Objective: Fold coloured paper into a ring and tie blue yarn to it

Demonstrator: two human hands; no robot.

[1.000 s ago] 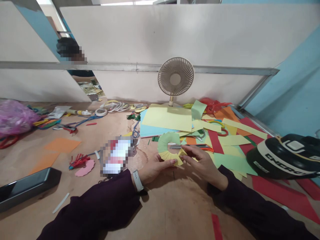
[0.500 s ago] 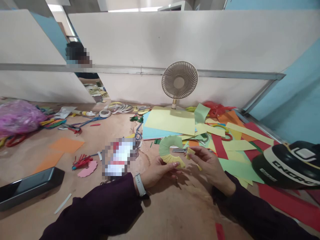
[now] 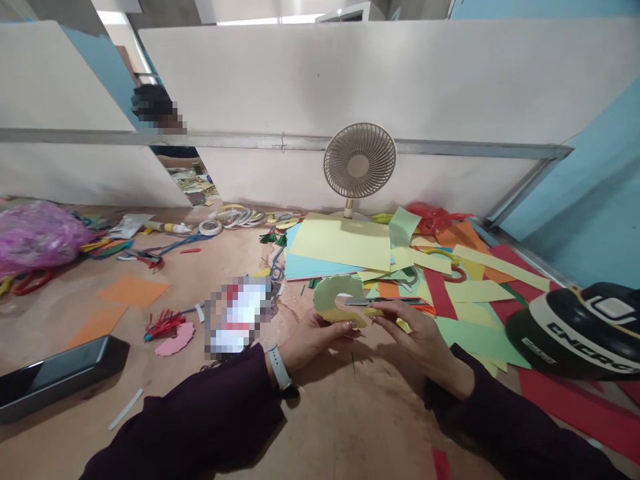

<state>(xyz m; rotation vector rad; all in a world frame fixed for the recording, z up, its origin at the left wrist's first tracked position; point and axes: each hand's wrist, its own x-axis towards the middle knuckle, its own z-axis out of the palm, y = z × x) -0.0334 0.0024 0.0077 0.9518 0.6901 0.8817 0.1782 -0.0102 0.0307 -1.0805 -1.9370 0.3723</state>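
In the middle of the view, my left hand (image 3: 316, 345) pinches the lower edge of a green-and-yellow folded paper ring (image 3: 327, 293), thumb on top. The ring is a partial circle of overlapping pieces, open toward the right. My right hand (image 3: 419, 339) is closed on a small folded yellow paper piece (image 3: 373, 312), which meets the ring's yellow end; whether it is slotted in cannot be made out. Behind the right fingers a cutter knife (image 3: 375, 301) lies on the table, blade pointing left.
A small fan (image 3: 359, 163) stands behind stacked paper sheets (image 3: 340, 241). Coloured paper strips and a black bottle (image 3: 575, 333) lie at right. To the left are a blurred phone (image 3: 239, 317), a pink paper piece (image 3: 175, 339), a black box (image 3: 63, 377) and a plastic bag (image 3: 40, 233).
My right hand has brought the yellow piece leftward and down against the ring's yellow end. The ring has tilted and shifted slightly left in my left hand.
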